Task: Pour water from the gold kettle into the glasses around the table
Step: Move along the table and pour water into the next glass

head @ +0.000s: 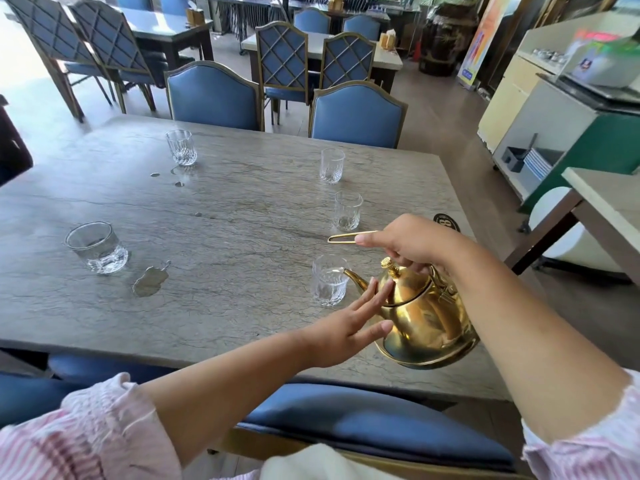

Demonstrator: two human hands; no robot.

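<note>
The gold kettle point(422, 320) is tilted to the left, its spout tip over the rim of the nearest glass point(329, 280), which holds some water. My right hand point(412, 245) grips the kettle's thin wire handle from above. My left hand point(349, 323) has its fingers spread flat against the kettle's lid and side. Two more glasses point(347, 210) point(331, 165) stand in a line beyond. A far glass point(181, 147) stands at the back left. A wider glass point(97, 247) with water stands at the left.
Puddles of spilled water point(150, 281) lie on the grey stone table point(221, 209) near the left glasses. Blue chairs point(356, 116) line the far side and a blue seat point(363, 414) sits below my arms. Another table point(609, 206) is at the right.
</note>
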